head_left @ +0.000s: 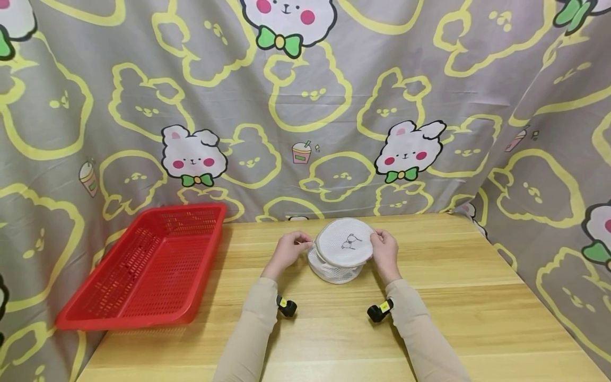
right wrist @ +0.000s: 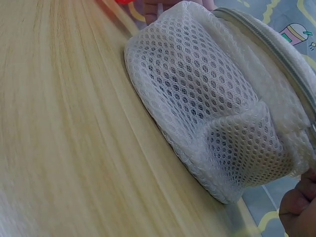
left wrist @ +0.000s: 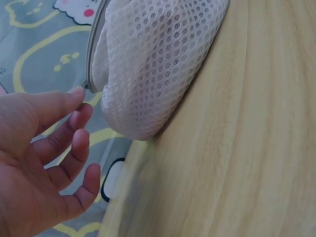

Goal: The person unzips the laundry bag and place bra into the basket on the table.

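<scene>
A round white mesh laundry bag [head_left: 336, 270] stands on the table, its flat lid [head_left: 345, 243] printed with a small dark line drawing. A grey zipper [right wrist: 276, 42] runs round the lid's rim. At the bag's left side my left hand [head_left: 288, 252] pinches the zipper pull between thumb and index finger; the other fingers are loosely curled in the left wrist view. My right hand [head_left: 385, 252] grips the lid's right edge, with the thumb on top. Only part of that hand's fingers [right wrist: 298, 205] shows in the right wrist view. The bag's mesh side is creased and sags inward.
A red plastic basket [head_left: 205, 265] with slotted walls stands at the left of the wooden table [head_left: 458, 318]. A grey patterned curtain [head_left: 296, 175] hangs behind the table and along its sides. Black wrist cameras [head_left: 380, 311] are strapped at both sleeves.
</scene>
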The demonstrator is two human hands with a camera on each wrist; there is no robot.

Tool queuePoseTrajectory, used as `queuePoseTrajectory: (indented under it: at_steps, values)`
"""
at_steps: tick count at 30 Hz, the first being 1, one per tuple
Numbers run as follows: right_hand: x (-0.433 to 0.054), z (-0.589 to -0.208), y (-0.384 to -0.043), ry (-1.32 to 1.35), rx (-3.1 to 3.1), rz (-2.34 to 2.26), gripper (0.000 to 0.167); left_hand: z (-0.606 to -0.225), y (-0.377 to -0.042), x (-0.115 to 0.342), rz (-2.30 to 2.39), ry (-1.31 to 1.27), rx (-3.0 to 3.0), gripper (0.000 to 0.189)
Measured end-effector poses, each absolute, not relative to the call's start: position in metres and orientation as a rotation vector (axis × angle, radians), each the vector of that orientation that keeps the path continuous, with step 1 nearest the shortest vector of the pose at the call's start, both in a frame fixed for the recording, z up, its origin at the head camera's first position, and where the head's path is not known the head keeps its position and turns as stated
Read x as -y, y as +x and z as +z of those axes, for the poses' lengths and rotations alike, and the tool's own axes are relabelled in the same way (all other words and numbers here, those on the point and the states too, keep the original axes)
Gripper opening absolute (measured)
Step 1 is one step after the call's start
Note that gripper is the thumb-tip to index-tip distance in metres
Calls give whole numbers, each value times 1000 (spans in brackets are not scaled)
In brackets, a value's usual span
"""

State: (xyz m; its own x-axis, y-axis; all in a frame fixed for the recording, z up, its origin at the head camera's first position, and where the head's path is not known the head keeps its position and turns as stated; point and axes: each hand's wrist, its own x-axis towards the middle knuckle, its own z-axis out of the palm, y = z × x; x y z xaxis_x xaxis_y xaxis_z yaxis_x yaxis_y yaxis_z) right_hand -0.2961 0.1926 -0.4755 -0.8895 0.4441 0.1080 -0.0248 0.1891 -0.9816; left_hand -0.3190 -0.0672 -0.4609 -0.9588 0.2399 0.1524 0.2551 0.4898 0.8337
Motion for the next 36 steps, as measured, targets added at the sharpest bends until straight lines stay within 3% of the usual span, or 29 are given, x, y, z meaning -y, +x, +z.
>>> queuePoseTrajectory:
  at_steps: [36]
  values:
    - [-194, -475, -296, -393, 2073, 1736, 26, -458, -312, 68, -1518, -546, 2710, 8]
